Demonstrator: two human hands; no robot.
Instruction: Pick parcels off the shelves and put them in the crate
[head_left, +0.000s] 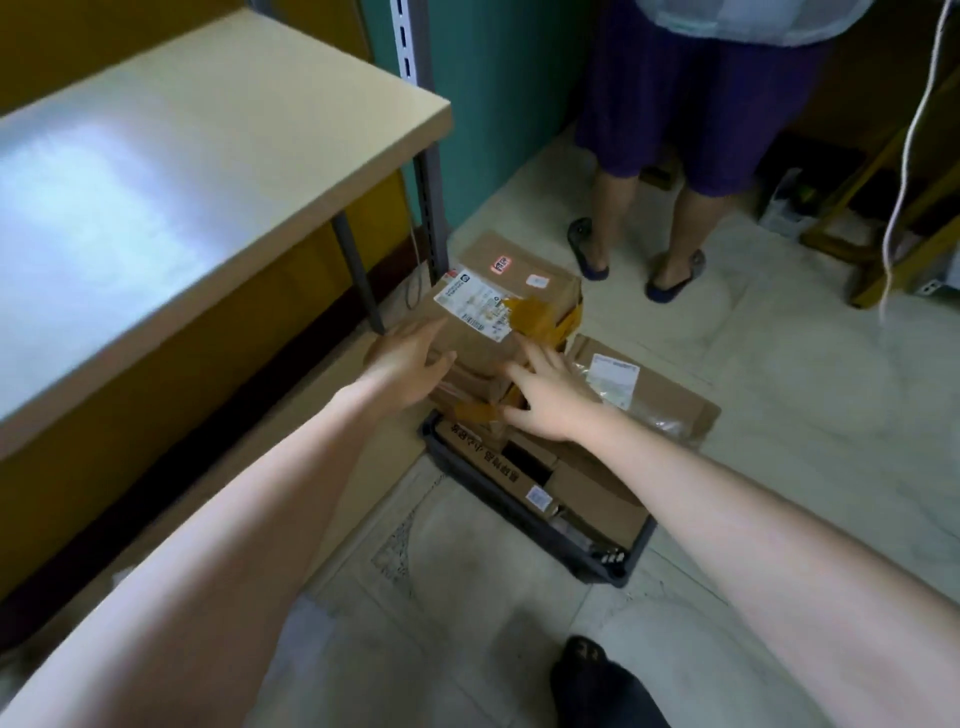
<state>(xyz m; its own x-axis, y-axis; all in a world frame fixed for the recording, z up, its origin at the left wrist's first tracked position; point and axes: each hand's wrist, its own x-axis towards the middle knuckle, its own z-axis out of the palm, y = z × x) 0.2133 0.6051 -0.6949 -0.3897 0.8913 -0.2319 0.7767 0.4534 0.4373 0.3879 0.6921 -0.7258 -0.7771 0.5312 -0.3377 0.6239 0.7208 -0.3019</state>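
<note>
Up and to the left of both sets of fingers, a flat, smooth shelf board (197, 156) in pale laminate spans the view, glossy with reflected light, carried on grey slotted steel uprights (434, 208). Under everything lies a floor of pale, marbled tiles (779, 389). Beyond the fingertips a second person (691, 104) stands in dark purple pleated shorts and slippers.

Directly beneath and ahead of the fingers sits a large corrugated cardboard parcel (498, 296), boxy, patched with tan tape and carrying a white printed shipping label (475, 306). It rests on top of other boxes in a dark plastic crate (597, 561), whose rim shows behind the wrists, toward the wearer. A flat brown cardboard parcel (654, 395) lies just right of the right fingers.

The left hand (410, 364) lies against the parcel's left side, fingers spread and loose. The right hand (545, 395) presses on its near top edge, fingers splayed flat, not curled around anything.
</note>
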